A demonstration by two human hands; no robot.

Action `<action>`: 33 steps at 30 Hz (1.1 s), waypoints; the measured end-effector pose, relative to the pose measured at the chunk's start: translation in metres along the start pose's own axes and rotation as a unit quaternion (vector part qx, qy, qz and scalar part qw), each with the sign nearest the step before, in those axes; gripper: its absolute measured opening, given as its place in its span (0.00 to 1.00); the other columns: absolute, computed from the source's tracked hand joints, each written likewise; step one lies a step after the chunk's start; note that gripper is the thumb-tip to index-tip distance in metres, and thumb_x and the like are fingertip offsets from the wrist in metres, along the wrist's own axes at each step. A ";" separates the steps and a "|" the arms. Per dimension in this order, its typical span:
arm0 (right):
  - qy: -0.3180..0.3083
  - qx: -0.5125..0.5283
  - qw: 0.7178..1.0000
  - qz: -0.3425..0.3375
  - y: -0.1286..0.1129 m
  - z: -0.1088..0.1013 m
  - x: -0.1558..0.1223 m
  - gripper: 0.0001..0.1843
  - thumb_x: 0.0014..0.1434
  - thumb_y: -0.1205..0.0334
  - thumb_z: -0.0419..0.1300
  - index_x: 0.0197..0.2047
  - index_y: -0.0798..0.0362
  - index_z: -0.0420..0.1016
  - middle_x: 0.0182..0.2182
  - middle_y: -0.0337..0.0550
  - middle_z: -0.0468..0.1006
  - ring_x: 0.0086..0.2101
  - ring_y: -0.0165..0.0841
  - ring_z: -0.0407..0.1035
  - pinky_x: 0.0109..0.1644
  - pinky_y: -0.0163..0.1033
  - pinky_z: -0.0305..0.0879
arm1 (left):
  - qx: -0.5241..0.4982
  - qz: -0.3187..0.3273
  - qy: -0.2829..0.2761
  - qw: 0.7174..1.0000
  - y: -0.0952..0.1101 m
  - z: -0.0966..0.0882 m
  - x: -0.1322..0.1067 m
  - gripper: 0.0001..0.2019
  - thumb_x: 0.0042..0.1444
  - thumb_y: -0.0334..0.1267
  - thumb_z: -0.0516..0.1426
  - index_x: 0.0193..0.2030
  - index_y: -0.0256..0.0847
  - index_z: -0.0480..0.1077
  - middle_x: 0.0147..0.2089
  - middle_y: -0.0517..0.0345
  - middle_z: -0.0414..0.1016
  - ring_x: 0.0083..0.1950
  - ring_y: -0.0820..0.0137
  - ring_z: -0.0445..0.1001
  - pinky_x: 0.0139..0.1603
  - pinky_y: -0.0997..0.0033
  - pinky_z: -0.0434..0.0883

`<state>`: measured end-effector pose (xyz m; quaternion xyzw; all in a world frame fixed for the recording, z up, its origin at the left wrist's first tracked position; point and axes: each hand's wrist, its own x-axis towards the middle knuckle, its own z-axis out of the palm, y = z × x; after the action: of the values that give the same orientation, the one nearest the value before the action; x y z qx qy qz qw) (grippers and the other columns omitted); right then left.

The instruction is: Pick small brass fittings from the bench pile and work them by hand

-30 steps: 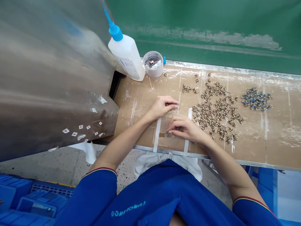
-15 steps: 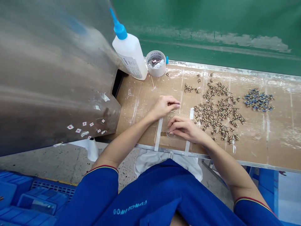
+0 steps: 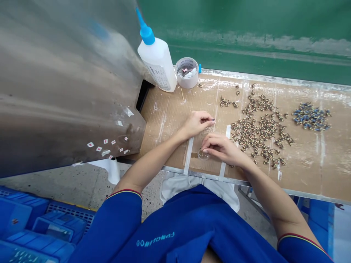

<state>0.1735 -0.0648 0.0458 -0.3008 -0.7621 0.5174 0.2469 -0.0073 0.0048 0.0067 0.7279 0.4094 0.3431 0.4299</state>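
Observation:
My left hand [image 3: 200,123] is over the cardboard, thumb and forefinger pinched on a small dark piece [image 3: 213,119] whose kind is too small to tell. Closer to me, my right hand [image 3: 221,148] has its fingertips pressed together at a small clear round dish [image 3: 203,155]. Whether those fingers hold the dish's rim or some tiny thing above it is unclear. Right of my hands lies a wide scatter of small brass-coloured metal parts [image 3: 257,128]. Farther right is a pile of similar parts with blue on them [image 3: 311,117].
A white squeeze bottle with a blue nozzle [image 3: 157,64] and a tape roll [image 3: 187,82] containing scraps stand at the back left. A thin stick [image 3: 182,94] leans by the roll. A metal panel [image 3: 68,91] rises on the left; blue crates [image 3: 52,226] sit below.
The whole view has shifted slightly, so things appear farther right. My left hand keeps its pinch. My right fingers have shifted a little at the dish, and more of its rim shows.

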 end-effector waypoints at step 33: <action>0.449 -0.070 0.889 0.053 0.027 -0.015 -0.002 0.15 0.66 0.46 0.65 0.39 0.50 0.78 0.32 0.41 0.82 0.33 0.33 0.78 0.40 0.41 0.74 | 0.104 0.101 -0.049 0.988 -0.005 0.015 -0.005 0.13 0.66 0.39 0.60 0.30 0.38 0.75 0.28 0.59 0.70 0.30 0.72 0.68 0.34 0.71 0.62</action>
<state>0.1909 -0.0492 0.0260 -0.5576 -0.5868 0.2852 0.5132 0.0018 -0.0031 -0.0042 0.8223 0.3459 0.3037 0.3345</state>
